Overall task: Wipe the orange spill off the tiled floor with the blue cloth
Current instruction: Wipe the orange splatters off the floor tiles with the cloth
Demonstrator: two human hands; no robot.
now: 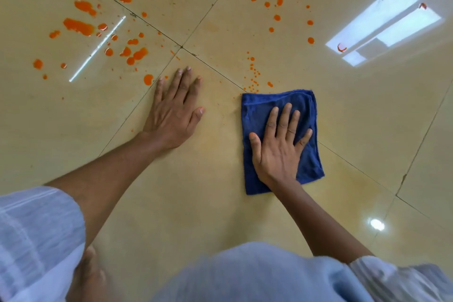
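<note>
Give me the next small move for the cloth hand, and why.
Probably push the blue cloth straight forward: the right hand lies flat on it, and a trail of small orange drops starts right at its far edge. The left hand only braces on the floor.

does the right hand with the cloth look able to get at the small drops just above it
Probably yes: the right hand presses flat on the blue cloth, and the small drops lie just beyond its far edge on bare floor.
</note>
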